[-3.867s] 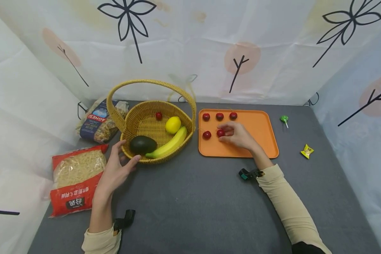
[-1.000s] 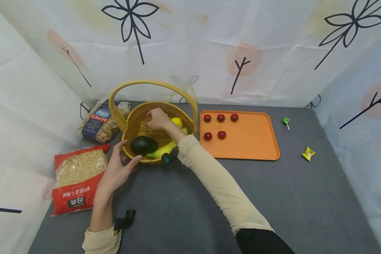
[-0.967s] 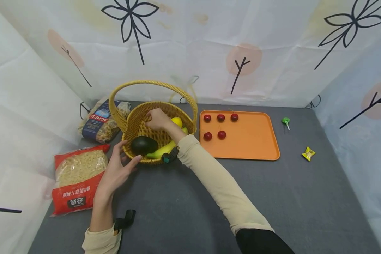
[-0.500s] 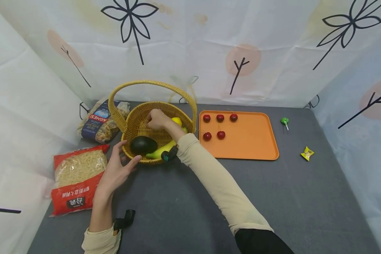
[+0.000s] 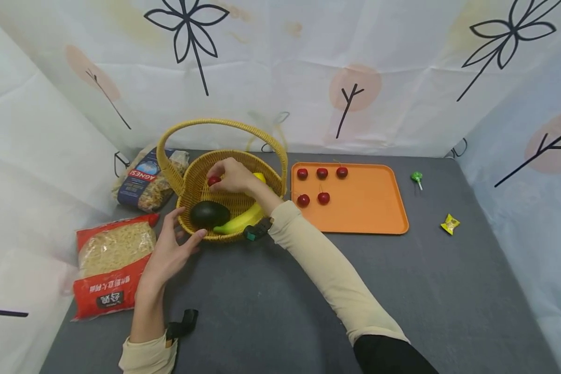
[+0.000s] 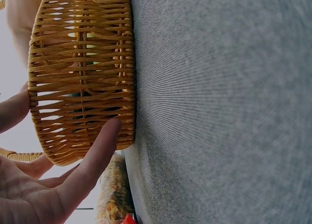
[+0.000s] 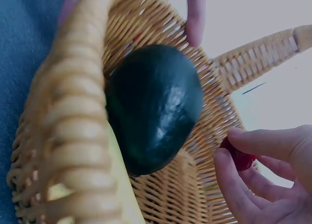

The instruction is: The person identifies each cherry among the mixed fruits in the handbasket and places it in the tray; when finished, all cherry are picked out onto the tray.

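Observation:
My right hand (image 5: 234,176) pinches a red cherry (image 5: 213,180) between thumb and fingertips inside the yellow wicker basket (image 5: 198,182); the right wrist view shows that cherry (image 7: 239,155) close to the basket wall. My left hand (image 5: 170,254) rests against the basket's near left side, its fingers spread and fairly straight on the rim and outer wall. In the basket lie a dark green avocado (image 5: 210,214), a banana (image 5: 238,222) and a yellow lemon (image 5: 259,177), the lemon mostly hidden by my right hand. Several cherries (image 5: 323,198) sit on the orange tray (image 5: 364,208).
Left of the basket are a blue-labelled pasta bag (image 5: 145,179) and a red pasta bag (image 5: 114,265). A green lollipop (image 5: 417,177) and a yellow wrapped candy (image 5: 450,224) lie right of the tray. The basket's tall handle (image 5: 222,121) arches above it.
My right hand released a cherry on the tray, moved left into the basket, and now lifts slightly with a cherry showing in its fingers. My left hand stays at the basket.

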{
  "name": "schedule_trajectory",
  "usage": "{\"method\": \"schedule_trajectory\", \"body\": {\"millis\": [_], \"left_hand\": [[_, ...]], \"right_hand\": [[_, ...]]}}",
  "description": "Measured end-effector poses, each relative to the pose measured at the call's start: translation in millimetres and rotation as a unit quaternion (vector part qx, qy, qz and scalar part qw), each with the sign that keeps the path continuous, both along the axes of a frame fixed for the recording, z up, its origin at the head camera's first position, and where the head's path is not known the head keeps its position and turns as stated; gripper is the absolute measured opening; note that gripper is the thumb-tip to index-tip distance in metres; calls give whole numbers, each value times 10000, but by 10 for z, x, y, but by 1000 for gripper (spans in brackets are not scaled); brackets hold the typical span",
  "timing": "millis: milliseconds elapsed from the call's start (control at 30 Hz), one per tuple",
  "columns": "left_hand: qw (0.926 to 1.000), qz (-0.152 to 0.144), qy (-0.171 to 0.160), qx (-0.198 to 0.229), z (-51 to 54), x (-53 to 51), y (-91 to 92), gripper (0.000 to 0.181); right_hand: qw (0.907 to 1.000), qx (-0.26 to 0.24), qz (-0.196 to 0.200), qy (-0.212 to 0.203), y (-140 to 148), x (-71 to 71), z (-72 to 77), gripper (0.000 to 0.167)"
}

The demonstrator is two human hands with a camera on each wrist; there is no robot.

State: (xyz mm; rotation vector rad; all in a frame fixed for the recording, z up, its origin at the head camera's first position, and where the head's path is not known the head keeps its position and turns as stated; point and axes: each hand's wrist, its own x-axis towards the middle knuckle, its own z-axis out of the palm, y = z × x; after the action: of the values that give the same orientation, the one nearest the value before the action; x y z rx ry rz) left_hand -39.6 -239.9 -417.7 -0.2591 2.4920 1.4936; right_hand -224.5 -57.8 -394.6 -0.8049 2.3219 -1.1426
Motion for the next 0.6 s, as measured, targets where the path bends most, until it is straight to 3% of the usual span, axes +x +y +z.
{"method": "schedule_trajectory", "body": {"millis": [233,600], "left_hand": [[10000,-19,-7,19,-1,5,-12,102],[10000,-48,73,6,11,9,-12,102]], "right_hand": [[9989,-381,224,178,160,172,144,38],[9871,-1526,459,164,746,669,420,32]]}}
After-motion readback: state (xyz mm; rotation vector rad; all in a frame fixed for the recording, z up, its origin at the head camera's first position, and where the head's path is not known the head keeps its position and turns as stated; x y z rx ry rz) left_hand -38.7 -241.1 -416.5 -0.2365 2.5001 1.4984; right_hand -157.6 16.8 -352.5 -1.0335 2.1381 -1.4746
